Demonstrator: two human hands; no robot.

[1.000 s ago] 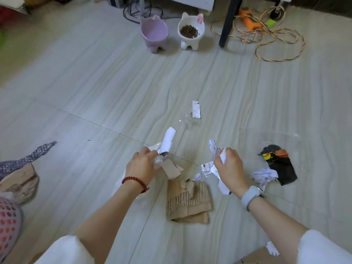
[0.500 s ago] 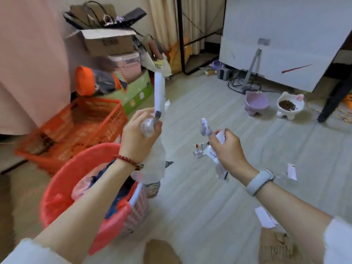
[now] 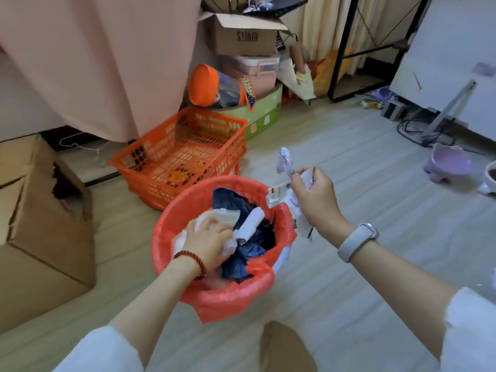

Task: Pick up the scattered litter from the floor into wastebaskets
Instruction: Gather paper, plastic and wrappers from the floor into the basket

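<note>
Now left hand (image 3: 208, 238) fingers grip litter (image 3: 248, 224) inside wastebasket (image 3: 225, 299).

One head-worn wide-angle view, looking forward and steeply down at the floor.

The camera sits above the person's forearms, which enter from the bottom edge, and looks close down into the round wastebasket lined with a red plastic bag (image 3: 214, 304) at frame centre. Further up the frame it takes in the orange plastic lattice crate (image 3: 188, 154), the brown cardboard box (image 3: 45, 237) at the left edge and the pale wood-grain floor (image 3: 349, 277). Straight lines bow near the edges.
</note>
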